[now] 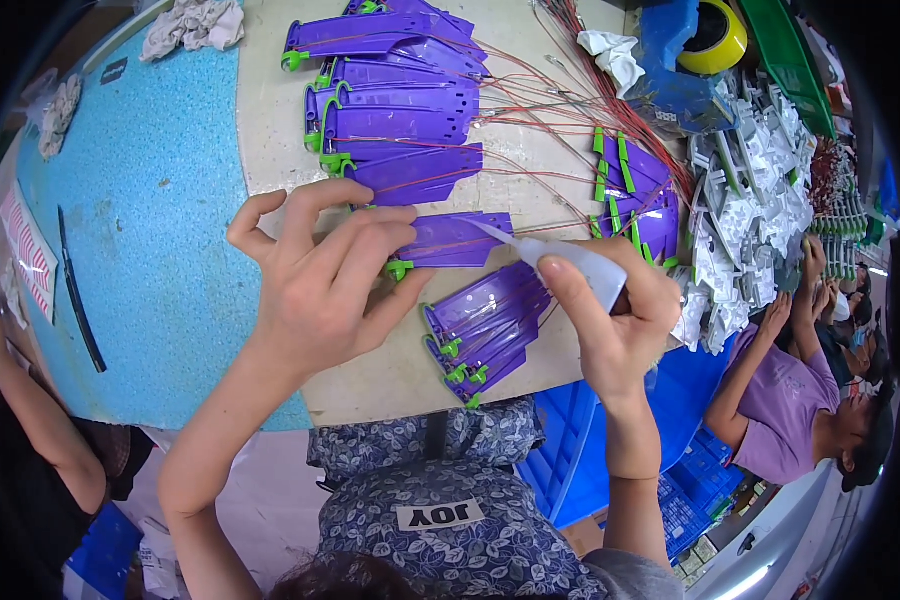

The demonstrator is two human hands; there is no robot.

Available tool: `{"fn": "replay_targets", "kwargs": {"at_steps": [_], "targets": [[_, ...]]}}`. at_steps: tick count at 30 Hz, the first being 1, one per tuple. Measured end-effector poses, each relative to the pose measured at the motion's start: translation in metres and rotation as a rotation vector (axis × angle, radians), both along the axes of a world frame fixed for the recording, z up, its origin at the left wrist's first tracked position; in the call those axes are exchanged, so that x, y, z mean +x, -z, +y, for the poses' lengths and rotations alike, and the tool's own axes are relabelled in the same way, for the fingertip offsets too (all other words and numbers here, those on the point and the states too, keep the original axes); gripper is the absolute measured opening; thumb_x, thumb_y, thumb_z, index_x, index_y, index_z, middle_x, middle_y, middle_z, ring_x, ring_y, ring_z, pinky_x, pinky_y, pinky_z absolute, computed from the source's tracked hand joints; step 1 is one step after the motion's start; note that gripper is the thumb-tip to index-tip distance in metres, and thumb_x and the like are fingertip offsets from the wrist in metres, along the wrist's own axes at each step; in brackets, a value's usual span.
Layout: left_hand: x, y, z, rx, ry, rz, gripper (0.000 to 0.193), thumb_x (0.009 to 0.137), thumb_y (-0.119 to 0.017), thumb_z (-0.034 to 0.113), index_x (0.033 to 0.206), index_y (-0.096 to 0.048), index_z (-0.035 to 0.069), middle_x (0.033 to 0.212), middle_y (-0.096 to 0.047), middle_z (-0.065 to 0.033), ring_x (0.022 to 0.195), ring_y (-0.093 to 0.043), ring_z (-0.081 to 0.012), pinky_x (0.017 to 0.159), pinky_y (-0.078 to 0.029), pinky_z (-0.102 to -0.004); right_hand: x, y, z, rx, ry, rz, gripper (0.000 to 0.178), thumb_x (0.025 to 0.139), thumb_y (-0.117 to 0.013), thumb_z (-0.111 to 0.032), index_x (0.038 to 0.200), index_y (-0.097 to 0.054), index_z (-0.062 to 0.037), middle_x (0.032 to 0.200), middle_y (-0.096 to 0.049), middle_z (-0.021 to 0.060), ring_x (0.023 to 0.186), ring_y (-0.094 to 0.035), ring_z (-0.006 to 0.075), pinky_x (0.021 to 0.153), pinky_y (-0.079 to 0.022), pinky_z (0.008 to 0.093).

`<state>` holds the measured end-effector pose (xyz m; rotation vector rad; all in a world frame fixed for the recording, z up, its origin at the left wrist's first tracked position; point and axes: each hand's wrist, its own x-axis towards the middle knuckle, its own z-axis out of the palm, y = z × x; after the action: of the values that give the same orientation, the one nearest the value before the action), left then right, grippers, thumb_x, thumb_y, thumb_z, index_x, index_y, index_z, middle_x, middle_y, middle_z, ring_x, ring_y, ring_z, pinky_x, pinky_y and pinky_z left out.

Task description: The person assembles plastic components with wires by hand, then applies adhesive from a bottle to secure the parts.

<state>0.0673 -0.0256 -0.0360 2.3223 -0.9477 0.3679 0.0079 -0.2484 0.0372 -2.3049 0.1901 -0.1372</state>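
Observation:
My left hand (320, 275) pinches the left end of a flat purple plastic piece (450, 242) with a bright green tip and a thin red wire along it. Wrapped in my right hand (620, 320) is a whitish squeeze bottle (585, 268) with a long pointed nozzle. The nozzle tip reaches over the upper edge of the held piece; whether it touches cannot be made out. Above my left hand, similar purple pieces (400, 110) lie in overlapping rows. Below the held piece is another stack of them (490, 320), with wires across it.
Red wires (540, 95) run toward the back right. More purple-and-green pieces (645, 190) lie right, beside heaped grey-white plastic parts (750, 200). A yellow tape roll (715, 38) sits behind. A blue mat (160, 230) covers the left, with a black stick (80, 300). Co-workers sit at both sides.

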Motion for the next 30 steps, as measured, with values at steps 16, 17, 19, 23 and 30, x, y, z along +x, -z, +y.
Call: {"fn": "replay_targets", "kwargs": {"at_steps": [16,17,19,23,30], "targets": [[-0.027,0.0,-0.003,0.075,0.058,0.026,0.034,0.065,-0.081,0.031,0.088,-0.064,0.012,0.106,-0.068,0.0037,0.104,-0.058,-0.0248,0.097,-0.023,-0.0464,-0.027,-0.017,-0.014,0.157,0.1,-0.003,0.013,0.08,-0.079,-0.007,0.088,-0.074,0.0027,0.071,-0.071,0.0065,0.06,-0.062,0.0078,0.054,-0.045,0.0221],[-0.019,-0.001,0.0,0.097,0.008,0.018,0.03,0.066,-0.082,0.028,0.087,-0.065,0.013,0.105,-0.07,0.0043,0.103,-0.059,-0.0244,0.097,-0.023,-0.0465,-0.028,-0.014,-0.014,0.154,0.056,-0.011,0.015,0.08,-0.08,-0.009,0.088,-0.074,0.0029,0.071,-0.071,0.007,0.06,-0.063,0.0091,0.054,-0.045,0.0226],[-0.015,0.002,0.002,0.073,0.006,-0.001,0.029,0.067,-0.082,0.026,0.087,-0.065,0.013,0.104,-0.071,0.0041,0.104,-0.059,-0.0239,0.097,-0.023,-0.0466,-0.024,-0.012,-0.008,0.105,0.018,-0.003,0.016,0.08,-0.08,-0.009,0.088,-0.074,0.0027,0.071,-0.071,0.0073,0.06,-0.064,0.0098,0.053,-0.046,0.023],[-0.014,-0.003,0.002,0.025,0.012,0.028,0.028,0.069,-0.083,0.021,0.088,-0.065,0.012,0.103,-0.073,0.0038,0.106,-0.058,-0.0229,0.096,-0.023,-0.0462,-0.014,0.004,-0.002,0.06,-0.011,-0.002,0.017,0.08,-0.081,-0.01,0.087,-0.073,0.0024,0.071,-0.07,0.008,0.059,-0.064,0.0106,0.053,-0.046,0.0237],[-0.013,0.001,0.003,0.038,0.023,0.047,0.035,0.067,-0.084,0.022,0.094,-0.066,0.012,0.106,-0.07,0.0038,0.107,-0.057,-0.0229,0.097,-0.023,-0.0452,-0.02,-0.006,-0.004,0.088,0.013,0.025,0.017,0.081,-0.081,-0.01,0.088,-0.073,0.0029,0.072,-0.072,0.0082,0.061,-0.065,0.0114,0.054,-0.048,0.0253]]}}
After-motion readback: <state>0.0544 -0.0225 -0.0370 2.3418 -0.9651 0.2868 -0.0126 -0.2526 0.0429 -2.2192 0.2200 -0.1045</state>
